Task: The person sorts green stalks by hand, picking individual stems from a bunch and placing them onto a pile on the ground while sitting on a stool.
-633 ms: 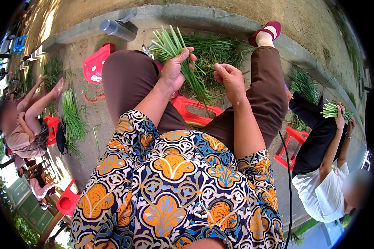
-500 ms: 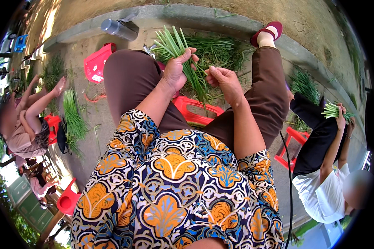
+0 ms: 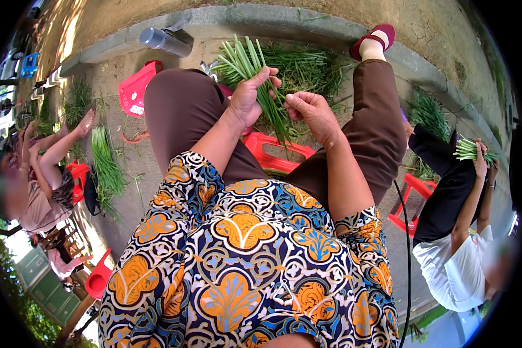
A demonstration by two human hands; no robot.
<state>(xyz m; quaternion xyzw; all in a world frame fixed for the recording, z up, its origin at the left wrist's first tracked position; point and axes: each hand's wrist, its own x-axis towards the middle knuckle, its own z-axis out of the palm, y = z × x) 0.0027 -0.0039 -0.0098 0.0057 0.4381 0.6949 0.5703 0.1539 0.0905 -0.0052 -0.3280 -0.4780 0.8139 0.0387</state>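
Observation:
My left hand [image 3: 249, 98] is closed around a bunch of long green chives [image 3: 242, 62]. Their paler cut ends fan out at the top, and the thin leaves hang down below the fist. Close by on the right, my right hand [image 3: 313, 113] has thumb and forefinger pinched together beside the bunch; whatever they hold, if anything, is too small to make out. Behind the bunch, a loose heap of chives [image 3: 307, 69] lies on the ground between my feet.
A red plastic stool [image 3: 278, 153] stands between my legs. Left of my knee are a pink-red container [image 3: 136, 90] and a grey-blue flask [image 3: 165, 42] by the concrete curb [image 3: 226, 20]. More chives [image 3: 107, 162] lie further left. People sit on both sides; the right one [image 3: 455, 267] holds chives. A black cable [image 3: 409, 261] hangs at right.
My right hand has shifted slightly, its pinched fingers staying beside the bunch. My left hand keeps its hold almost unmoved. The person at left has leaned a little.

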